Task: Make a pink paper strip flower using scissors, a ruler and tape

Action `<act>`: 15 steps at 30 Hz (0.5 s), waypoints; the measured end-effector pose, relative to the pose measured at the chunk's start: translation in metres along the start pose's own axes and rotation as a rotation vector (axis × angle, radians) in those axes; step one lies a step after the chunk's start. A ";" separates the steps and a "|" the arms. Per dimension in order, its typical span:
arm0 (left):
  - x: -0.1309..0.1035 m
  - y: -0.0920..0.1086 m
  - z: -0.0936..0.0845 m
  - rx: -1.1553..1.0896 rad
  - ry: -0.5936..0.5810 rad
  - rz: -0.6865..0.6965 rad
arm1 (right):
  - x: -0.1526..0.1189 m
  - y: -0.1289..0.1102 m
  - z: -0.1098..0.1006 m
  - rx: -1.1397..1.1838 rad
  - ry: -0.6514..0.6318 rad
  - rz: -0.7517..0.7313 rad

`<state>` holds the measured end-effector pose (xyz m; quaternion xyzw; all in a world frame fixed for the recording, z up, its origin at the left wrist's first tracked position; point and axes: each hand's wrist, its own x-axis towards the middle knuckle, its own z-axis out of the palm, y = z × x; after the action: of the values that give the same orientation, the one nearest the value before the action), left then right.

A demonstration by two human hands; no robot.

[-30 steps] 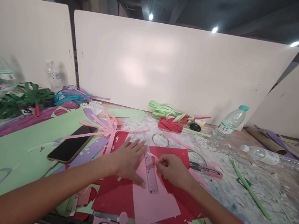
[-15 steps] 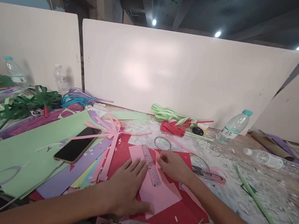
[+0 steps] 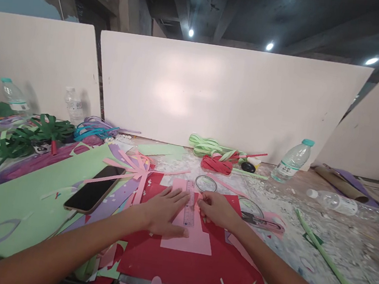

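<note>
On a sheet of red paper point(image 3: 173, 268) lies a smaller piece of pink paper point(image 3: 193, 245). A clear ruler point(image 3: 189, 214) runs lengthwise over the pink piece. My left hand point(image 3: 165, 211) presses flat on the pink paper, fingers stretched out and their tips at the ruler's left edge. Just right of the ruler, my right hand point(image 3: 217, 210) is closed in a pinch at the pink paper's edge. Its fingertips are partly hidden, and a narrow pink part shows between it and the ruler. A utility knife point(image 3: 262, 222) rests beside my right wrist.
Left of the red sheet are a phone point(image 3: 94, 188), a pink paper-strip bow point(image 3: 142, 168) and a large green sheet point(image 3: 27, 204). A tape roll point(image 3: 206, 184) lies ahead. A water bottle point(image 3: 292, 161) stands right, another bottle point(image 3: 338, 203) lies down. White panels point(image 3: 230, 96) close off the back.
The pink paper and ruler have turned from slanted to nearly straight and shifted away from me. My left hand has moved forward with them; my right hand stays beside the ruler.
</note>
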<state>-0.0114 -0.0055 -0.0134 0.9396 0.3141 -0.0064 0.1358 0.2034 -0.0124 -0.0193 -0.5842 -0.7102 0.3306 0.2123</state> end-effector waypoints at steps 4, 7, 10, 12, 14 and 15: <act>0.000 0.006 0.006 0.015 0.009 0.010 | 0.004 0.003 -0.002 -0.030 0.067 -0.044; -0.002 0.009 0.006 0.008 0.039 -0.008 | 0.004 0.004 -0.004 -0.046 0.083 -0.071; -0.002 0.011 0.006 -0.020 0.074 -0.013 | 0.005 0.006 -0.005 -0.063 0.077 -0.094; 0.000 0.010 0.007 -0.028 0.090 -0.023 | 0.006 0.008 -0.006 -0.077 0.059 -0.114; 0.001 0.009 0.007 -0.021 0.081 -0.026 | 0.007 0.010 -0.008 -0.087 0.033 -0.130; 0.002 0.008 0.007 -0.016 0.070 -0.026 | 0.008 0.011 -0.008 -0.090 0.023 -0.136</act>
<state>-0.0047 -0.0124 -0.0183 0.9341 0.3307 0.0274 0.1320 0.2147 -0.0021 -0.0223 -0.5473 -0.7598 0.2766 0.2160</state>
